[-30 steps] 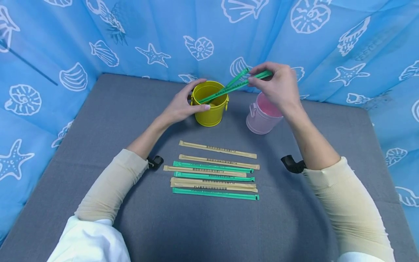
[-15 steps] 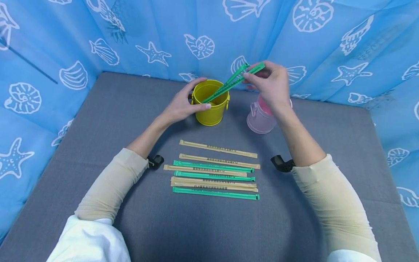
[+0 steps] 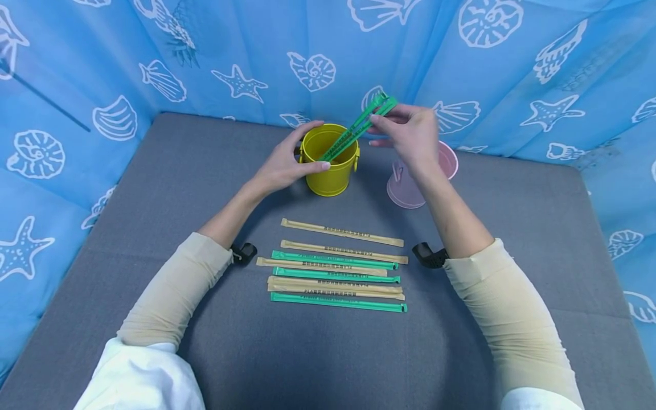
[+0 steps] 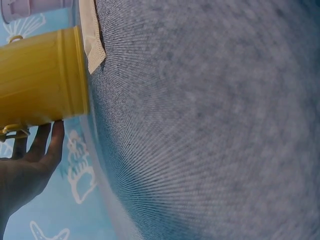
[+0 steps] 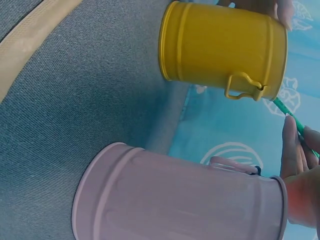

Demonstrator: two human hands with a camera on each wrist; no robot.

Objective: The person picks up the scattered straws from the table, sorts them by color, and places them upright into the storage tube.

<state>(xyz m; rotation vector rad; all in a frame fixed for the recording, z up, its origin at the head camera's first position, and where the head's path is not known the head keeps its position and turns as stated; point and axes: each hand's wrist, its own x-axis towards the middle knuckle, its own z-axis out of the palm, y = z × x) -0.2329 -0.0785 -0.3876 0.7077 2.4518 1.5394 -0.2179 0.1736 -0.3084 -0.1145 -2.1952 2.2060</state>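
- Surrounding the scene on three sides, a blue curtain [image 3: 230,45] printed with white shells and starfish hangs behind and beside a grey table [image 3: 154,188].
- Two cream sleeves [image 3: 169,296] come in from the near edge, each with a black wrist mount, and frame the rows of packets between them.
- A yellow bucket [image 3: 328,173] stands upright near the far edge; the left hand [image 3: 284,165] grips its left side, fingers curled round the wall with the thumb across the front, as the left wrist view also shows.
- A pink bucket [image 3: 405,191] stands just beside it on the right, apart from it; the right forearm crosses in front of it and hides much of its rim.
- The right hand [image 3: 410,134] is raised above the gap between the buckets and pinches the upper ends of two green chopstick packets [image 3: 353,131].
- Those packets slant down to the left, lower ends inside the yellow bucket.
- Eight more packets lie flat in near-parallel rows in front of the buckets: five tan packets [image 3: 340,232] and three green packets on the table [image 3: 338,303], several touching or overlapping.
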